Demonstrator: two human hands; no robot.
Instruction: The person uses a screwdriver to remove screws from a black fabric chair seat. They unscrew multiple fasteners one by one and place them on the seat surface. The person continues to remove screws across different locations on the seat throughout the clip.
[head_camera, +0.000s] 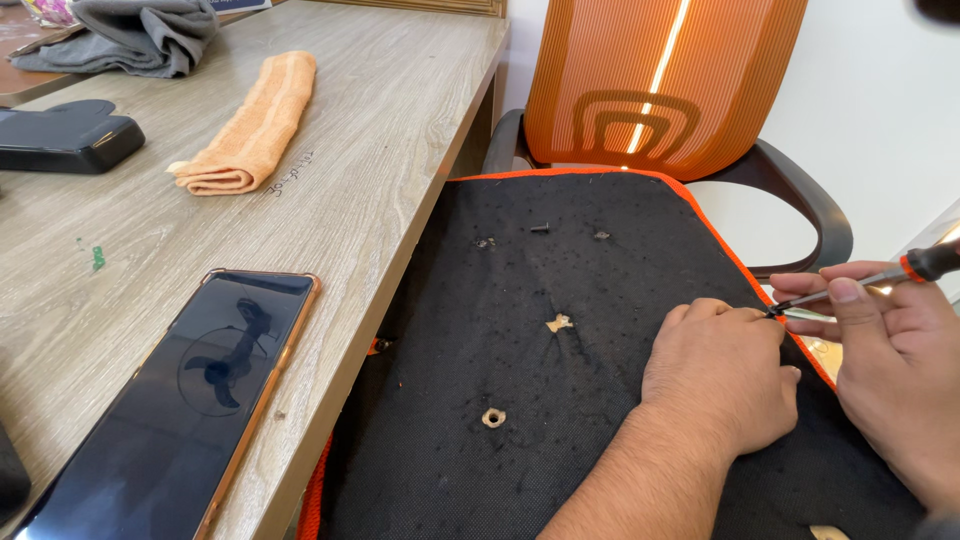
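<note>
Black seat underside (560, 400): our left hand (722, 375) steadies the edge, fingers curled; our right hand (890, 350) pinches the screwdriver (880, 278). We judge it needs seating, then turning.

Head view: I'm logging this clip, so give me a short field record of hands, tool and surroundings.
left hand: resting knuckles-up on the black chair seat underside, near its right edge
right hand: gripping a screwdriver, tip at the left hand's fingers
seat: several screw holes, one loose screw
desk: phone, folded orange towel, grey cloth
</note>
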